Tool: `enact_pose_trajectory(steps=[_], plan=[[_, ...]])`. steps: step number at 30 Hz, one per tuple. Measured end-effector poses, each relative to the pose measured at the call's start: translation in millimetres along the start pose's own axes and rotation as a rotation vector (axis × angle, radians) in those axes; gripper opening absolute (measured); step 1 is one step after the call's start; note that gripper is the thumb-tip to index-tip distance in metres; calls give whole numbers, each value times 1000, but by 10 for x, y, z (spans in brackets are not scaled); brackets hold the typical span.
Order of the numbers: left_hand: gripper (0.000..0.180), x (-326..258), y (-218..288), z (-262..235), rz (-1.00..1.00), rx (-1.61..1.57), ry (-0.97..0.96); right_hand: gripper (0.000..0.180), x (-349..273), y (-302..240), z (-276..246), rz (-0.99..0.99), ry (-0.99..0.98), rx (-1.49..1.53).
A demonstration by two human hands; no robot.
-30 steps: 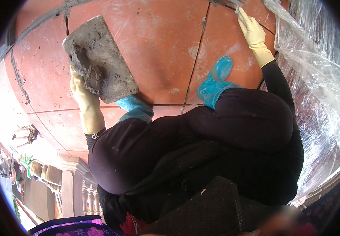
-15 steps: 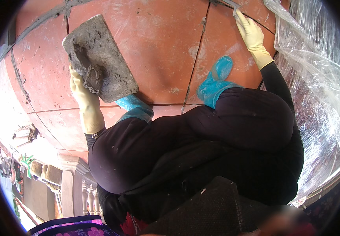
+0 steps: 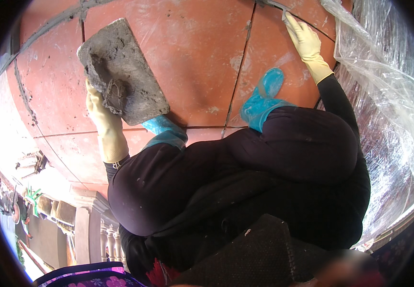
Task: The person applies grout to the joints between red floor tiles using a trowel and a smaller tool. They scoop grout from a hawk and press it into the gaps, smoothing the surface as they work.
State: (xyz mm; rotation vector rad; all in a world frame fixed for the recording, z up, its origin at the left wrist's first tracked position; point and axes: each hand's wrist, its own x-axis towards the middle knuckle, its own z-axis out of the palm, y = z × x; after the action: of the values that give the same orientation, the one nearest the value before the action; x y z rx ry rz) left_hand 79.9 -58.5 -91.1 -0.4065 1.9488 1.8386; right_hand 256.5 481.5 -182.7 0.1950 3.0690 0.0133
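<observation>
From where I stand, the rectangular mortar board (image 3: pixel 152 101) is tilted over the red floor tiles (image 3: pixel 192 57), above and in front of the person's left boot (image 3: pixel 161 125), with a dark lump of wet mortar (image 3: pixel 116 93) heaped toward its left side. The left hand (image 3: pixel 100 115), in a cream rubber glove, grips the board's left edge; its fingertips are partly hidden, so I can't tell how they wrap underneath. Well off to the right, the gloved right hand (image 3: pixel 306 44) reaches forward, fingers nearly straight and close together, pinching a slim metal tool (image 3: pixel 284 15) at their tips, near a tile joint at the top edge. The turquoise right boot (image 3: pixel 268 85) is planted between the hands. Grey mortar seams (image 3: pixel 56 20) run across the far left tiles. Crumpled clear plastic sheeting (image 3: pixel 379 71) hangs along the right, and pale balusters (image 3: pixel 110 239) stand behind at lower left.
</observation>
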Motion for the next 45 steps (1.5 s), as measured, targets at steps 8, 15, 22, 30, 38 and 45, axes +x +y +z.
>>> enact_pose_trajectory(steps=[8,15,22,30,38,45], plan=[[73,11,-26,4,12,-14,4,58,11,5,-6,-19,41,15],[71,21,-69,-34,19,-44,-14,58,4,16,39,-42,41,6],[72,17,-75,-8,25,-51,0,57,17,-28,8,-39,52,-2],[77,34,-84,-9,24,-51,-42,56,144,-163,-28,-22,22,20],[79,23,-62,8,-20,-56,-24,56,322,-368,-54,-55,69,48],[75,15,-52,12,15,-57,-15,59,348,-411,32,-11,77,137]])
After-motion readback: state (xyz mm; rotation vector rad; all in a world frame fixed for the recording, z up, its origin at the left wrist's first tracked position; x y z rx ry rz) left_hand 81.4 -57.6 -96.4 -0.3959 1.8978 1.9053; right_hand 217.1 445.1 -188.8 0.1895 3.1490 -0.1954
